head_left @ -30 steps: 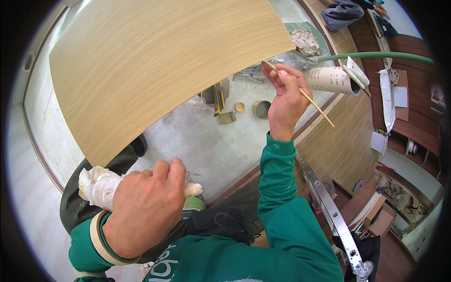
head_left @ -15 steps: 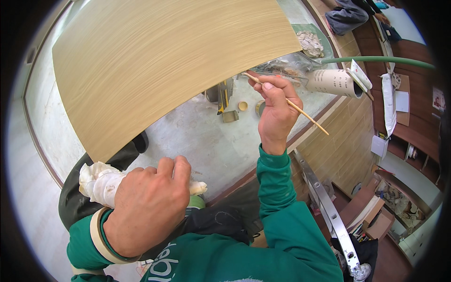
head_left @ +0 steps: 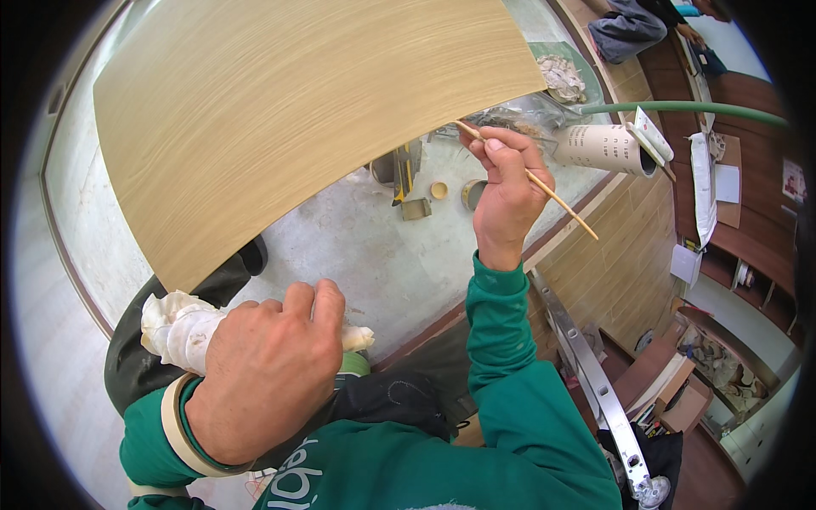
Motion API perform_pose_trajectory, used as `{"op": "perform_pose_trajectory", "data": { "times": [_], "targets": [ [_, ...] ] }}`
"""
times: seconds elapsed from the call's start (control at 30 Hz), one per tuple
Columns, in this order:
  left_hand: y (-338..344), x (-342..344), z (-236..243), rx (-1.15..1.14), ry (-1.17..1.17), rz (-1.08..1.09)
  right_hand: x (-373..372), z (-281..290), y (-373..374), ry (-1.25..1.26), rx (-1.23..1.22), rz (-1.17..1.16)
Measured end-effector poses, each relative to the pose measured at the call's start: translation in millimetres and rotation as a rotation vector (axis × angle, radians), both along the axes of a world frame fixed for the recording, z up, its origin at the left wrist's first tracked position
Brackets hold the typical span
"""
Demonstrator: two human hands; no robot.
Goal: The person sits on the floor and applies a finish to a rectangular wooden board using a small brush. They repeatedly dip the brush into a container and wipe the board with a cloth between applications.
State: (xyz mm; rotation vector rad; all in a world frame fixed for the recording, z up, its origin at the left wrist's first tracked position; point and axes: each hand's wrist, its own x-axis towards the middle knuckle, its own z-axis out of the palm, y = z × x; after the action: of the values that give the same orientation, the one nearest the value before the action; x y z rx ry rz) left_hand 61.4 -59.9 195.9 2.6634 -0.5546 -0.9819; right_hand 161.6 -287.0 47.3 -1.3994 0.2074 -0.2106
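My right hand [head_left: 512, 191] pinches a thin wooden stick [head_left: 561, 201], shaped like a slim brush handle. Its upper end meets the lower edge of a large wood-grain panel [head_left: 306, 93], close to the panel's right corner. Whether that end carries bristles is too small to tell. Lower left, my left hand [head_left: 268, 365] is closed round a crumpled white cloth [head_left: 183, 331], which sticks out on both sides of the fist. A cream-coloured ring, like a roll of tape [head_left: 177, 429], circles my left wrist over the green sleeve.
Below the panel's edge lie a yellow-and-black utility knife [head_left: 404, 183], a small block [head_left: 416, 209], a round cap [head_left: 439, 190] and an open tin [head_left: 473, 195]. A printed cardboard tube [head_left: 603, 149], a green hose [head_left: 680, 107] and a metal ladder [head_left: 595, 374] are on the right. Another person sits top right.
My right hand has shifted slightly right and up along the panel's edge, taking the stick with it. My left hand and the cloth have barely moved.
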Motion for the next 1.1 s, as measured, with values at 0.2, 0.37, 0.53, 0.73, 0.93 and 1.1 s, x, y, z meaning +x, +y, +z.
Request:
{"op": "perform_pose_trajectory", "data": {
  "times": [0.2, 0.37, 0.53, 0.73, 0.93, 1.1],
  "targets": [
    [-0.2, 0.1, -0.1, -0.002, -0.004, 0.003, -7.2, 2.2, 1.6, 0.01, -0.005, 0.056],
    [0.0, -0.5, -0.1, -0.005, -0.012, 0.007, -11.1, 3.7, 10.4, 0.01, -0.005, 0.093],
    [0.1, 0.3, 0.6, 0.0, -0.004, 0.003, -11.7, 2.8, 11.1, 0.028, -0.03, 0.095],
    [0.5, 0.6, 1.2, -0.005, -0.001, 0.007, -7.4, 2.7, 8.6, 0.024, -0.034, 0.036],
    [-0.3, 0.5, 1.1, 0.009, -0.003, 0.002, -16.9, 4.6, 17.0, 0.002, 0.046, 0.116],
    [0.6, 0.3, 1.7, 0.003, -0.007, 0.006, -18.2, 3.3, 21.2, -0.012, 0.055, 0.127]
  ]
}}
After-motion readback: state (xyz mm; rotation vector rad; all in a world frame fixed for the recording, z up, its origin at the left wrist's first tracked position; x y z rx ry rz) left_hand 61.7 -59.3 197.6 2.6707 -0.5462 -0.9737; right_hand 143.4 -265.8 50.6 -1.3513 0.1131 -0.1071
